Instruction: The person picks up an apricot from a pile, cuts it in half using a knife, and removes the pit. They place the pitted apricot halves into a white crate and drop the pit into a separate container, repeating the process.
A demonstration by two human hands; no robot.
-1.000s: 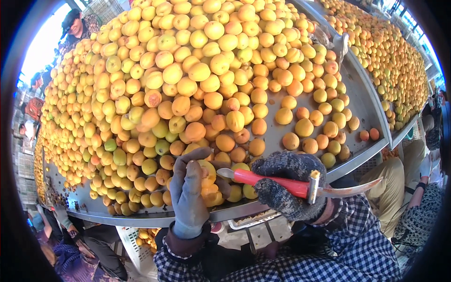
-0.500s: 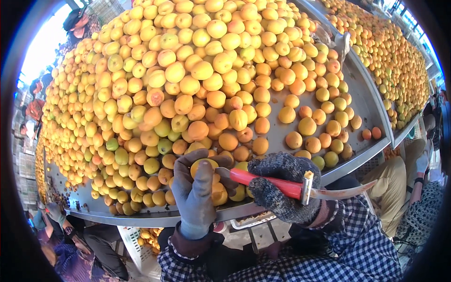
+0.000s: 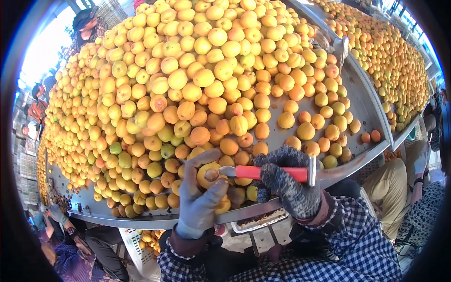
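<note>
My left hand (image 3: 195, 204), in a grey coated glove, closes its fingers and thumb around a yellow apricot (image 3: 203, 173). The apricot's flesh is opened, and a brown pit (image 3: 212, 175) shows in the gap. In a dark speckled knit glove, my right hand (image 3: 296, 188) grips a red-handled pitting knife (image 3: 249, 172). Its short metal tip reaches the apricot's right side, beside the pit. A metal band wraps the handle's other end; the curved blade there is hard to make out now. Loose apricots (image 3: 230, 146) heap up just beyond both hands.
The apricots lie on a metal table (image 3: 361, 115) with a raised rim passing under my wrists. Below it stand a white crate (image 3: 134, 244) of apricot pieces and a white tray (image 3: 260, 222). Other people sit at left and right; a second apricot table (image 3: 401, 117) stands at far right.
The apricot has turned, and its opened side with the pit now shows. My right hand has rolled the knife, its handle now nearly level and its curved blade no longer plain to see.
</note>
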